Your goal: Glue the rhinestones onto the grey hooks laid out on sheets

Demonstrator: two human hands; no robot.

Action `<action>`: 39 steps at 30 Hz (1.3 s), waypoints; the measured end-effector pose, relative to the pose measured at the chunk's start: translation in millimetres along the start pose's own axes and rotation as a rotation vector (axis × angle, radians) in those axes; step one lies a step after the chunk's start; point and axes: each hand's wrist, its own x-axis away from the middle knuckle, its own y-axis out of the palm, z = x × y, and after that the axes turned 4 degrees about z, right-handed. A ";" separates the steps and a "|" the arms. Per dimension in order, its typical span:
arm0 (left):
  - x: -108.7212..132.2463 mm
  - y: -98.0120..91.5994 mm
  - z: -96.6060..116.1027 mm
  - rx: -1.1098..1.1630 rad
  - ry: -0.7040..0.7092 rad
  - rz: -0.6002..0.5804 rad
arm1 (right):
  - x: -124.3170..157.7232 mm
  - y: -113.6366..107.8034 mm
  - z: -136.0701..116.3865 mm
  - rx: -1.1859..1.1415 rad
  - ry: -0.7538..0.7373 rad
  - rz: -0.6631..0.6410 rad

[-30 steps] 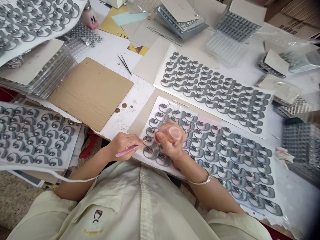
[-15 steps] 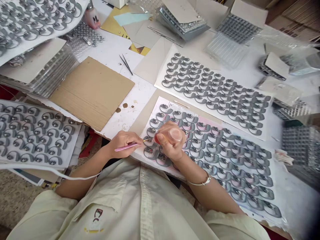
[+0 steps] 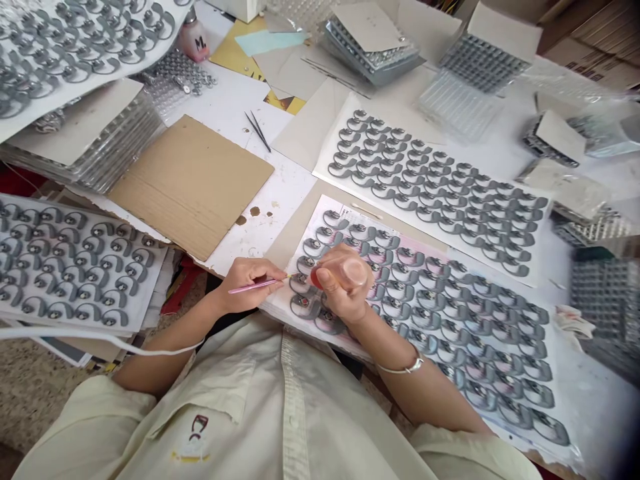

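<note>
The person's left hand (image 3: 249,287) holds a thin pink-handled brush (image 3: 255,287), and its fingers (image 3: 260,273) are closed together on the handle. The fine tip is just beside a grey crescent-shaped piece (image 3: 300,283), one of many set in rows on a pink-and-white sheet (image 3: 320,208); I cannot tell if the tip touches it. The right hand (image 3: 343,283) is curled around a small red object (image 3: 315,277) — the fingers (image 3: 354,270) are clamped on it, and what it is exactly I cannot tell. Both hands are over the near corner of this sheet, which lies on the white worktop (image 3: 285,190).

Beside it lies a second sheet of grey pieces (image 3: 430,187), and a third sheet (image 3: 85,267) is to the left. A flat cardboard piece (image 3: 193,187) and thin black tweezers (image 3: 257,131) rest further forward, near stacks of clear plastic trays (image 3: 480,63) — a small bottle marked "M" (image 3: 194,40) stands by them.
</note>
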 end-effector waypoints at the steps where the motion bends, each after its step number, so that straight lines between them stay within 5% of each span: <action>1: 0.1 0.1 0.2 -0.008 0.002 0.004 | 0.4 0.2 0.5 0.003 0.004 0.001; 28: 0.5 0.7 -0.8 -0.037 -0.001 0.028 | 1.2 4.1 0.3 0.003 -0.007 0.038; 35: 1.8 0.3 -2.5 -0.052 0.030 0.071 | -13.4 1.8 10.3 -0.188 0.208 0.451; 39: 1.5 0.3 -0.4 -0.068 0.101 0.113 | -24.1 -9.0 20.0 -0.394 0.456 0.485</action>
